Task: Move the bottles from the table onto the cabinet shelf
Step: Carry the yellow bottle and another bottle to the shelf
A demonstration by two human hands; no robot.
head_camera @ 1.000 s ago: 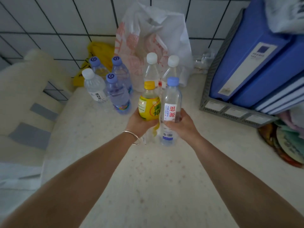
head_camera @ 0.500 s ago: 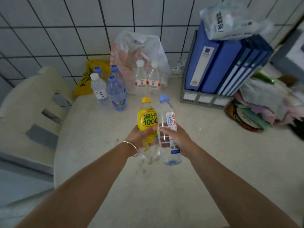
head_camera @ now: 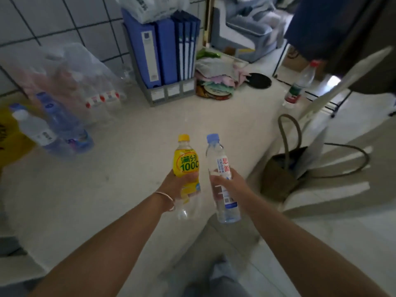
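Bottles, one in each hand, are what I see at the centre of the head view. My left hand (head_camera: 180, 185), with a thin silver bangle (head_camera: 166, 199) on its wrist, has its fingers wrapped around the middle of a clear plastic bottle with a yellow cap and yellow label (head_camera: 186, 168). My right hand (head_camera: 230, 185) grasps a clear plastic water bottle with a pale blue cap and white label (head_camera: 222, 179), fingers curled around its middle. Both bottles are upright, just beside each other but apart, held in the air above the near edge of the pale speckled table (head_camera: 120, 168).

Far to the left on the table stands a blurred cluster of clear plastic bottles with blue and white caps (head_camera: 51, 129). Behind them, against the white tiled wall (head_camera: 64, 24), sits a translucent plastic bag (head_camera: 70, 67), with two clear bottles with red-and-white labels (head_camera: 102, 99) in front of it. A yellow bag (head_camera: 10, 136) lies at the left edge. At the back of the table a grey file rack holds blue ring binders (head_camera: 162, 50), and a pile of pastel cloths (head_camera: 216, 76) rests beside it. A clear bottle with a red cap and green label (head_camera: 300, 84) stands alone near the table's far right edge. To the right, a brown woven bag with long handles (head_camera: 282, 174) sits on a white chair (head_camera: 334, 116).
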